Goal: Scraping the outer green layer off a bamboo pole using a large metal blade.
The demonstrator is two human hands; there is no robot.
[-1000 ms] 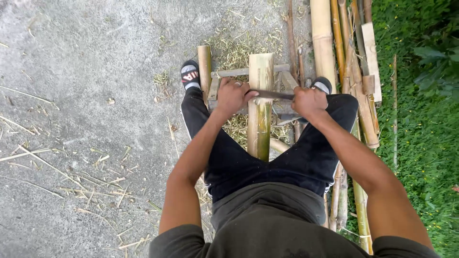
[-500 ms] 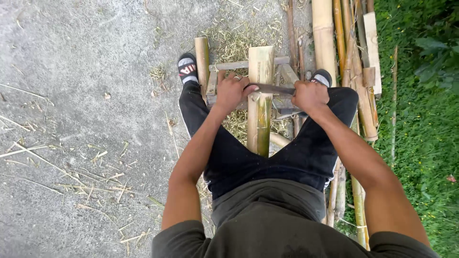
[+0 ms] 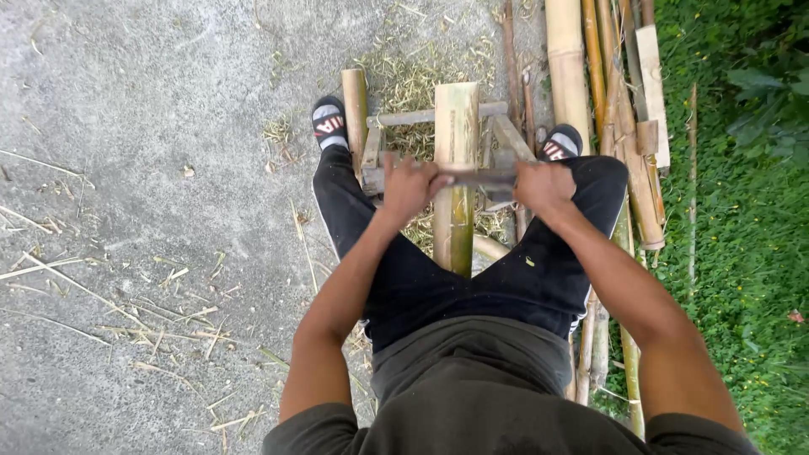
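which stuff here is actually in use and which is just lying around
In use: left hand and right hand gripping a blade laid across the bamboo pole, on a wooden frame.
Lying about: bamboo stack, shavings, grass.

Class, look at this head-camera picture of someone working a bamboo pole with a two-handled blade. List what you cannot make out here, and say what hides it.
- Blade handles: head view, covered by the left hand and right hand.
- Near end of the bamboo pole: hidden between the black-trousered legs.
- Wooden frame legs: hidden behind pole and knees.
- Stacked bamboo: cut off by the top edge.
- Blade's cutting edge: too small to tell.
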